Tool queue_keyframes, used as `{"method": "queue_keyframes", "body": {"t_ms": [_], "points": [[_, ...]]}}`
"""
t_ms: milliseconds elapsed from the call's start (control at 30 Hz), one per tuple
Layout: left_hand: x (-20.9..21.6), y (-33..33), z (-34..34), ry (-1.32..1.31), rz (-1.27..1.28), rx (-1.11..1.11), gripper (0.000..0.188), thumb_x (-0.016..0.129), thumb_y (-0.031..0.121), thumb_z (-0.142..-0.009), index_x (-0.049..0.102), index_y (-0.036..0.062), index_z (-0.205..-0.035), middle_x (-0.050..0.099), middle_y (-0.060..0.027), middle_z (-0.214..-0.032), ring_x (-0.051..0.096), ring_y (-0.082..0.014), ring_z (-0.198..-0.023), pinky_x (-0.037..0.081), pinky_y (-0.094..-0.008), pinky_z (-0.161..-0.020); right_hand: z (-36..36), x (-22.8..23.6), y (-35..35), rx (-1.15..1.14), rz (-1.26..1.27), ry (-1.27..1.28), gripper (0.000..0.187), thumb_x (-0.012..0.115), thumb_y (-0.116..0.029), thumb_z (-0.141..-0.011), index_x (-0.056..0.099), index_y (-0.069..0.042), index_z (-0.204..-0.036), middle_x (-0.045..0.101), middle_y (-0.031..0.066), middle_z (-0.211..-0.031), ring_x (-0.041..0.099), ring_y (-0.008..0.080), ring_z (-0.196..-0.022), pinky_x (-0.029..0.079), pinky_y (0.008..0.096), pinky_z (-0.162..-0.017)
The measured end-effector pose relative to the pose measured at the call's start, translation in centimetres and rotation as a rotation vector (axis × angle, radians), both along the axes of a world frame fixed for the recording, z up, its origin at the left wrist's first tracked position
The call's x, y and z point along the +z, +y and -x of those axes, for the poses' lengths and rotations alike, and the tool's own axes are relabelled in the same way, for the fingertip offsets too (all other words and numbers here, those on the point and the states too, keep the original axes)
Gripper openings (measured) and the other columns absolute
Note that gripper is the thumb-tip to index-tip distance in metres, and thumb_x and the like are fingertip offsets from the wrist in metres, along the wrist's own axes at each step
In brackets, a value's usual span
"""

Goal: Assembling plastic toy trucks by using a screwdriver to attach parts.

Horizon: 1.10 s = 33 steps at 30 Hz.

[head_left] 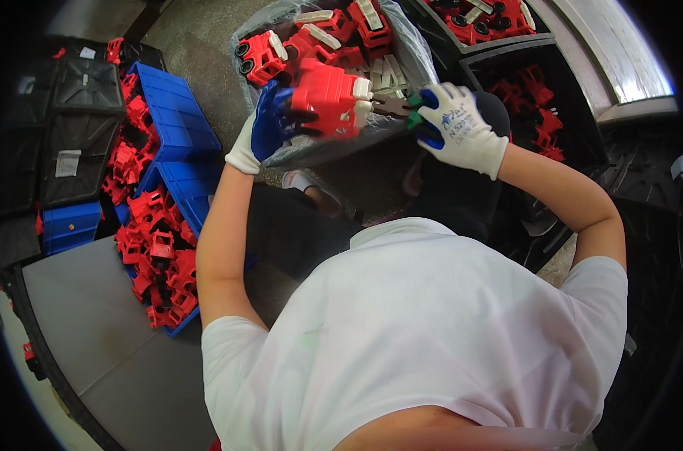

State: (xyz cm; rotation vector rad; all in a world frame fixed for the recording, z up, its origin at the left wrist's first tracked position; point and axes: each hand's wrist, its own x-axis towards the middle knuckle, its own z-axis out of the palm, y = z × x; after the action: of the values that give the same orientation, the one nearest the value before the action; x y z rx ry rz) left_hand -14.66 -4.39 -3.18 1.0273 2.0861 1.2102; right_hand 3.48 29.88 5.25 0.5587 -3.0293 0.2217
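Note:
My left hand [270, 126], in a white glove with a blue palm, grips a red plastic part [328, 100] that has a pale insert at its right end. My right hand [458, 128], in a white knit glove with blue fingertips, holds a small green-handled cutting tool [410, 110]. The tool's dark tip touches the right end of the red part. Both hands are raised over a clear plastic bag [413, 45] full of similar red parts. My white-shirted torso hides what lies below the hands.
A blue bin [172, 113] on the left holds a heap of red parts [157, 240]. Black trays [78, 128] lie further left. A black crate [537, 98] with red parts stands at the upper right. A grey board [93, 323] sits at the lower left.

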Motion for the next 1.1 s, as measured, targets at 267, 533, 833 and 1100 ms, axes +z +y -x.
{"method": "queue_keyframes", "body": {"t_ms": [267, 533, 833, 1100], "points": [[2.0, 3.1, -4.6, -0.148, -0.212, -0.199, 0.067, 0.058, 0.039, -0.092, 0.031, 0.0104, -0.146, 0.040, -0.0061, -0.147, 0.042, -0.0242, -0.133, 0.029, -0.0469, -0.112, 1.2, 1.7, -0.7, 0.279, -0.343, 0.389, 0.017, 0.062, -0.023, -0.080, 0.068, -0.023, -0.096, 0.049, 0.0095, -0.128, 0.043, 0.0303, -0.122, 0.030, 0.0513, -0.106], [4.5, 3.6, -4.8, -0.888, -0.833, 0.268, 0.045, 0.049, 0.020, -0.097, 0.040, 0.0067, -0.140, 0.049, -0.0141, -0.137, 0.052, -0.0247, -0.123, 0.044, -0.0404, -0.104, -0.1, 5.8, -0.6, 0.213, -0.368, 0.248, 0.030, 0.066, -0.021, -0.080, 0.063, -0.012, -0.108, 0.043, 0.0142, -0.137, 0.035, 0.0363, -0.132, 0.025, 0.0523, -0.111], [5.5, 2.3, -3.5, -1.007, -0.858, 0.333, 0.044, 0.050, 0.025, -0.098, 0.044, 0.0064, -0.137, 0.055, -0.0123, -0.130, 0.057, -0.0235, -0.117, 0.048, -0.0386, -0.099, -0.9, 4.4, 1.6, -0.055, 0.293, -0.575, 0.055, 0.066, -0.038, -0.082, 0.052, -0.012, -0.129, 0.034, 0.0148, -0.146, 0.034, 0.0395, -0.133, 0.031, 0.0441, -0.110], [2.6, 1.8, -2.5, -0.753, -0.745, 0.270, 0.044, 0.053, 0.010, -0.096, 0.042, 0.0057, -0.138, 0.041, -0.0097, -0.144, 0.047, -0.0219, -0.128, 0.044, -0.0360, -0.103, -0.2, 3.5, 1.8, 0.044, 0.342, -0.761, 0.060, 0.065, -0.043, -0.083, 0.051, -0.010, -0.131, 0.044, 0.0152, -0.138, 0.045, 0.0326, -0.126, 0.037, 0.0368, -0.106]]}}
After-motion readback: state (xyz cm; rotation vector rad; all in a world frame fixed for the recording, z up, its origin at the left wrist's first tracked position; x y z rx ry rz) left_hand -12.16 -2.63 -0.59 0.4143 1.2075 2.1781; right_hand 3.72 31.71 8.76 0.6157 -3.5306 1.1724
